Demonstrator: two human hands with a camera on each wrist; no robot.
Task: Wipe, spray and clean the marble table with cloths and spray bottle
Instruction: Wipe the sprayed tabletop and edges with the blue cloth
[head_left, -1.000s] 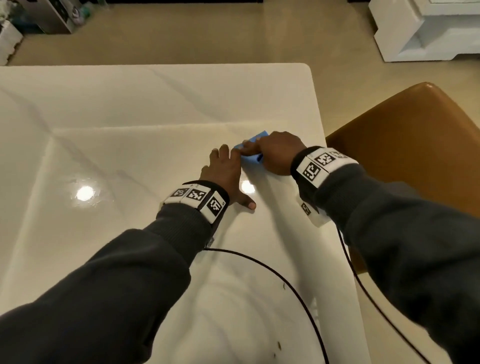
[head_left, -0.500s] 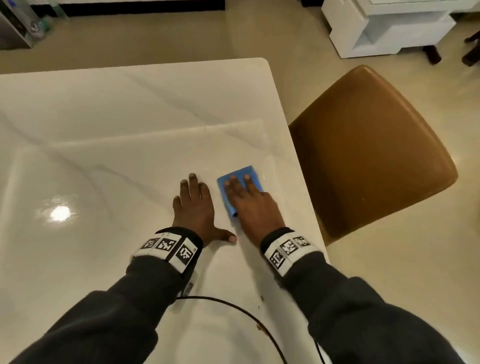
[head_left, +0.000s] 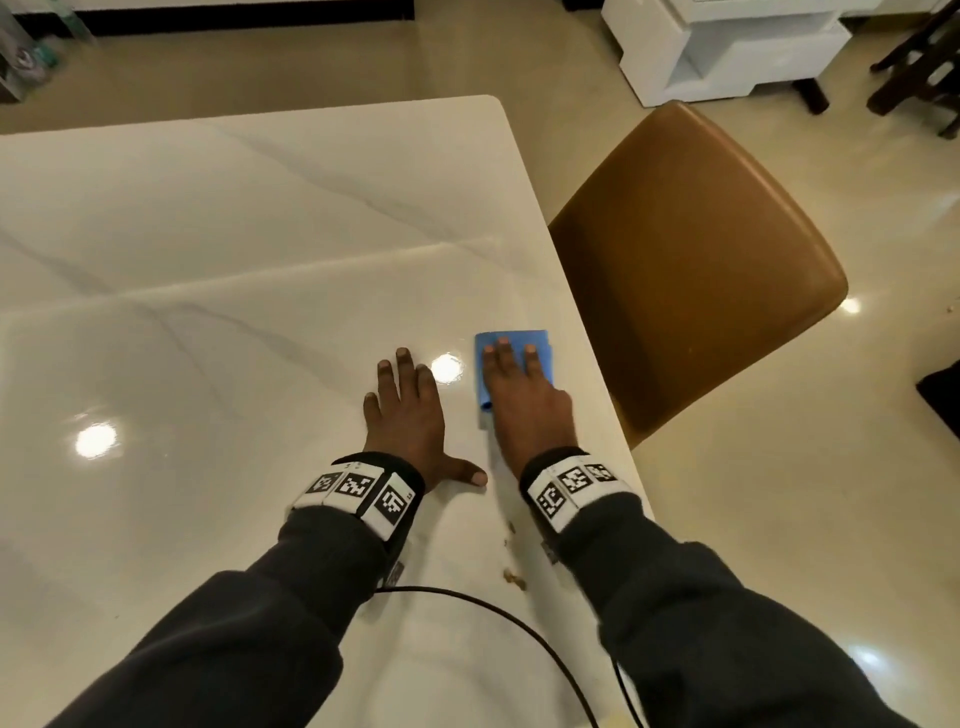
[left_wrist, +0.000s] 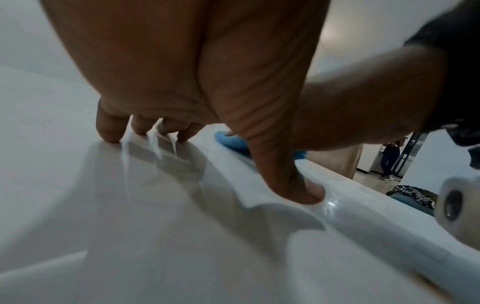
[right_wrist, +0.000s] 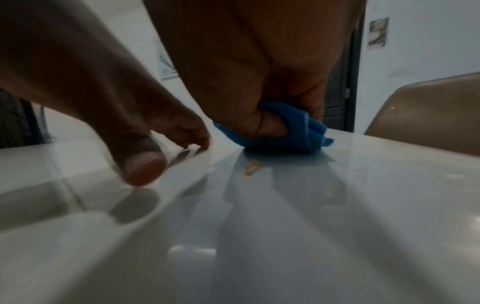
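R hand (head_left: 524, 410) grip flat, pressing blue cloth (head_left: 511, 343) on worktop (head_left: 208, 260) centre-right; crumbs (head_left: 514, 577) lie below it; L hand (head_left: 408, 421) flat beside.

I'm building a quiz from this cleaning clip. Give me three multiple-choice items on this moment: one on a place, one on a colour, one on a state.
1. Where does the cloth lie?
A. on the chair
B. on the table near its right edge
C. on the floor

2. What colour is the cloth?
A. blue
B. yellow
C. white

3. How is the left hand?
A. gripping a spray bottle
B. raised in the air
C. flat on the table, holding nothing

Key: 1 B, the cloth lies on the table under the right hand, beside the chair. 2 A, plainly blue. 3 C, the left hand rests spread on the marble.
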